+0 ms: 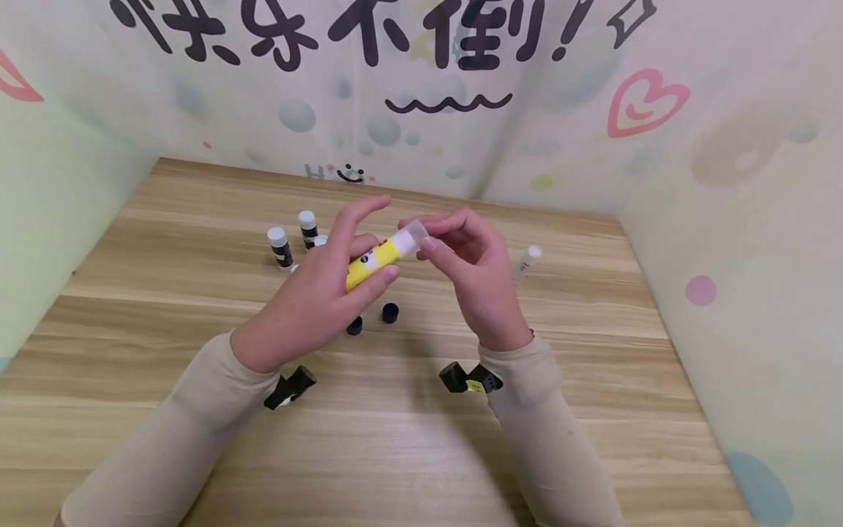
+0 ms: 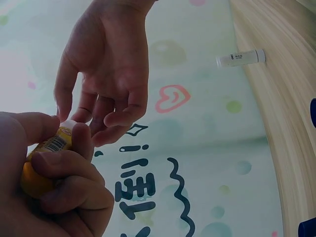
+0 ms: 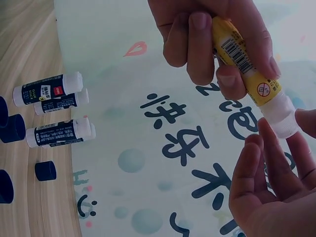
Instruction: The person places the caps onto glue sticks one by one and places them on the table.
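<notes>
A yellow glue stick (image 1: 372, 265) with a translucent cap (image 1: 414, 235) is held tilted above the table, its capped end up and to the right. My left hand (image 1: 323, 274) grips its yellow body, thumb along the near side; in the left wrist view the fingers (image 2: 74, 182) curl round it. The index finger is raised off the stick in the head view. With thumb and forefinger, my right hand (image 1: 477, 263) pinches the cap, while its other fingers are loosely bent. A barcode shows on the yellow label (image 3: 236, 54) in the right wrist view.
Several dark blue glue sticks (image 3: 47, 90) with white tops stand behind my left hand. Loose dark blue caps (image 1: 390, 313) lie on the wooden table (image 1: 395, 454) below the hands. A whitish tube (image 1: 529, 258) stands right of my right hand. A printed sheet (image 1: 461, 139) hangs behind.
</notes>
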Motion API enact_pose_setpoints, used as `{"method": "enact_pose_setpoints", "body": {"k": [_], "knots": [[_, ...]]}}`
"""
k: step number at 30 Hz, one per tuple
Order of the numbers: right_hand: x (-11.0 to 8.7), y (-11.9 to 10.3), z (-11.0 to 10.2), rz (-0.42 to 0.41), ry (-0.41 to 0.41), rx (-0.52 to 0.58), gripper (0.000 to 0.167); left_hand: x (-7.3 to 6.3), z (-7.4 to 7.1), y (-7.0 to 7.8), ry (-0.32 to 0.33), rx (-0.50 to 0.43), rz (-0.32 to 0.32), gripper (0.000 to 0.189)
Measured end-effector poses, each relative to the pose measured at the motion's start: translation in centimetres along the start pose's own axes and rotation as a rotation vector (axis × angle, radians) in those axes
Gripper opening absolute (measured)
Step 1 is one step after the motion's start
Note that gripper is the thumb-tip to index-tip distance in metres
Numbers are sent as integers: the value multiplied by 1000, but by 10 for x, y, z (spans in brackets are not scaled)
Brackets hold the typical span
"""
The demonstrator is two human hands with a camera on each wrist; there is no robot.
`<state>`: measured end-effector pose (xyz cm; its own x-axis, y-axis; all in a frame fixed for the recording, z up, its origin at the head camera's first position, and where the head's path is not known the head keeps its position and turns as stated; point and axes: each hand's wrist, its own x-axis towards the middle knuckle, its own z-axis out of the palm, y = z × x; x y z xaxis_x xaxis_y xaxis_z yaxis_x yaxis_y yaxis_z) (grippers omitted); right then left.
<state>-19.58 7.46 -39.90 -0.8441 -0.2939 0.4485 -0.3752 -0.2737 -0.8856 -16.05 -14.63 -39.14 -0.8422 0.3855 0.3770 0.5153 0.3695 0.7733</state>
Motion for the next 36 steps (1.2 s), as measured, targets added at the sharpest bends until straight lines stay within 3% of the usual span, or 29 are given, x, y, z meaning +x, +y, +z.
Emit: {"method": "enact_pose_setpoints", "body": {"k": [4, 6, 8, 12, 14, 19, 22, 29, 36], "knots": [[-1, 2, 3, -6, -28, 10, 21, -1, -1, 0, -8, 2, 13, 72], [-1, 4, 4, -18, -29, 12, 12, -1, -1, 0, -13, 4, 18, 71], [-1, 5, 5, -33, -18, 10, 5, -1, -2, 0, -16, 12, 23, 71], [-3, 9, 8, -62, 16, 15, 13, -3, -4, 1, -22, 39, 28, 73], [-4, 11, 12, -69, 30, 19, 5, -4, -6, 1, -28, 50, 21, 74], [-7, 11, 20, -83, 69, 0, 30, -4, -8, 2, -49, 52, 36, 69], [-9, 9, 24, -116, 98, -35, 35, -3, -8, 3, -64, 32, 51, 66], [-13, 10, 31, -180, 132, -75, 7, -4, -10, 8, -91, 22, 30, 60], [-16, 10, 32, -198, 114, -91, 9, -4, -10, 7, -106, 11, 56, 48]]}}
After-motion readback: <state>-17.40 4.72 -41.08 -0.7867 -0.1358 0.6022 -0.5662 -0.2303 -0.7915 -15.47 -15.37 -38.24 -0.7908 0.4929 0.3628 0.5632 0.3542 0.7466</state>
